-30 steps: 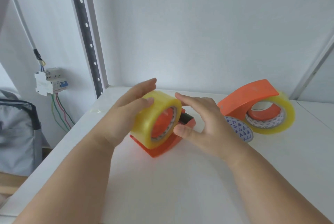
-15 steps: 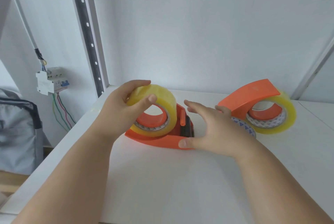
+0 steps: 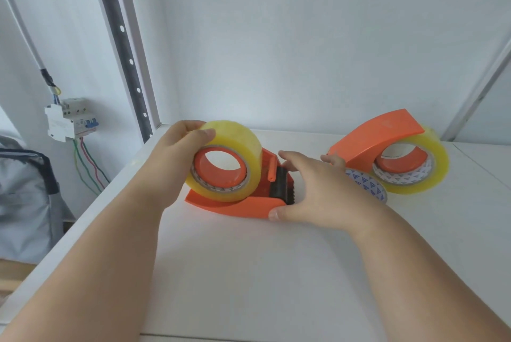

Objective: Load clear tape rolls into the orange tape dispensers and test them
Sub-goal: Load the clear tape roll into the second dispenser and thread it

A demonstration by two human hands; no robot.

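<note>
Tape roll seated in the near dispenser (image 3: 237, 205)

Left hand (image 3: 177, 160) grips the tape roll (image 3: 235, 148); right hand (image 3: 315, 192), fingers relaxed, touches the dispenser's cutter end.

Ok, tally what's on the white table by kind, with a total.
Orange tape dispensers: 2, the near one and the far one
Clear tape rolls: 2, one gripped by the left hand, one in the far dispenser
Triangle-patterned disc: 1
Total: 5

Second dispenser (image 3: 378, 134) blocks right — table (image 3: 249, 272) front bare.
</note>
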